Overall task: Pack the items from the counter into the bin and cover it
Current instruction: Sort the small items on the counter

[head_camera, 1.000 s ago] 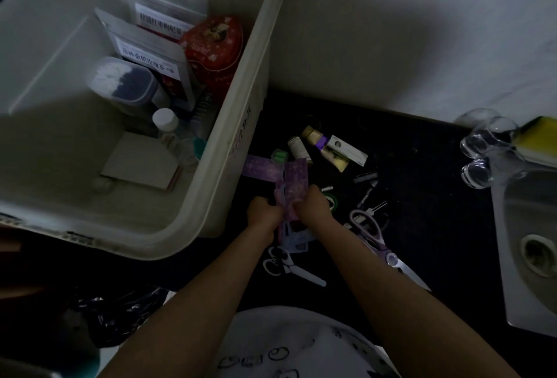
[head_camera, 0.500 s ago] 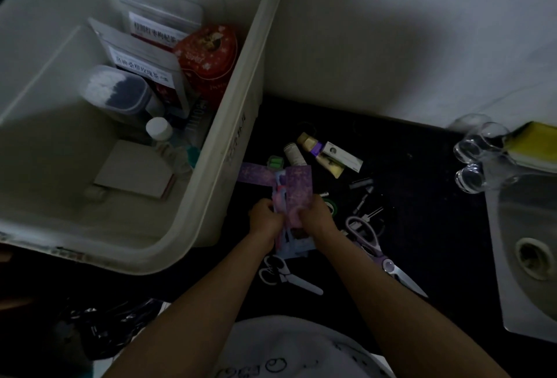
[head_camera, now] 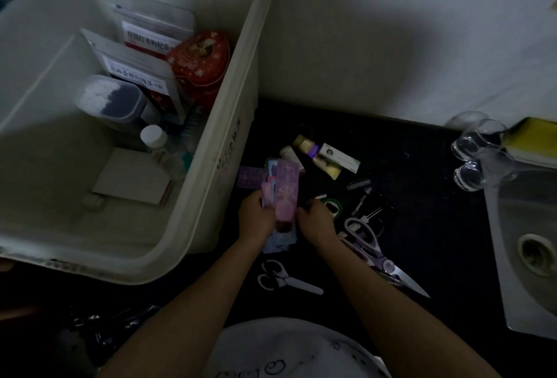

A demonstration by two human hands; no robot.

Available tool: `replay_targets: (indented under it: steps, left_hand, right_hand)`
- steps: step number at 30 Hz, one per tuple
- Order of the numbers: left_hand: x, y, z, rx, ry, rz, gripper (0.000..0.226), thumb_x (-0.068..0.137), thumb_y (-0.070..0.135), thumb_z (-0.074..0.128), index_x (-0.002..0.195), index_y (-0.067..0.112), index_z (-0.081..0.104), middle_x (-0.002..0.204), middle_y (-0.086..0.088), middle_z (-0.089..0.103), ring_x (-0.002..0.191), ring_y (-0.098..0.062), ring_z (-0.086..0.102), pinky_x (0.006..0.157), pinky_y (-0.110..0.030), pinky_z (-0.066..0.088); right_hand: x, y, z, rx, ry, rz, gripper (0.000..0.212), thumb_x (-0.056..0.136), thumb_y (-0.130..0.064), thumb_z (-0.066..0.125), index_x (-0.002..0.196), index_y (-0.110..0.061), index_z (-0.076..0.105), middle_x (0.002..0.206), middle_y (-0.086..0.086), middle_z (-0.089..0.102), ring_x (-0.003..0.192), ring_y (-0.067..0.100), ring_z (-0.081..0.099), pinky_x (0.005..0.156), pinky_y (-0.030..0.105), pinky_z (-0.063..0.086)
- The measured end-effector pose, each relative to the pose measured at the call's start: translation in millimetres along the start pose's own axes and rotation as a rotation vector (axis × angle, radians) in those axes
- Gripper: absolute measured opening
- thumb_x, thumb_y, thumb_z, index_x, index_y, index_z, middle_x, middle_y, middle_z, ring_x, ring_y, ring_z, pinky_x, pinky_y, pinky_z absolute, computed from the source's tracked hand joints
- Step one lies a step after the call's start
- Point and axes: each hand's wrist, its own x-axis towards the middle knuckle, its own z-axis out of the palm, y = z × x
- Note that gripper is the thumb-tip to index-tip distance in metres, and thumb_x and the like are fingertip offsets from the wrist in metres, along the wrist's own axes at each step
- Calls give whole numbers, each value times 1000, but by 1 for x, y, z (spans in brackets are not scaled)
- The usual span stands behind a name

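Lying between both hands (head_camera: 256, 221): cards (head_camera: 284, 194)

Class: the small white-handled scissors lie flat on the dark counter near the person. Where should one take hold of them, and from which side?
Grip the small scissors at the closed blades, just right of the pivot, coming from above: they lie flat, loops toward the bin, blades pointing right.

Your left hand (head_camera: 256, 221) and right hand (head_camera: 316, 222) are both bare, with no rings, watch or bracelet showing in this dim light. Your forearms are uncovered all the way back from the wrists to the frame's lower edge, no sleeves in sight. Between them, nearest you, is a white garment (head_camera: 289, 350) printed with small dark outlined doodles.
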Motion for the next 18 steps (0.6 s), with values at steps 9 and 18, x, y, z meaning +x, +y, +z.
replay_targets:
  steps: [9,18]
  left_hand:
    - [4,1,0,827,-149,714,59,57,-6,77,114,2,64,91,-16,69,79,-33,67,60,-36,56]
    - [-10,-10,3,884,-261,708,55,87,-5,46,141,4,36,125,-15,50,113,-30,47,89,-34,41]
  right_hand:
    - [4,14,-33,-14,193,5,33,91,3,38,124,6,45,118,24,55,99,37,55,70,30,37]
    - [-9,15,-22,-156,104,-263,50,84,3,52,132,-6,42,130,18,47,119,30,48,84,19,33]
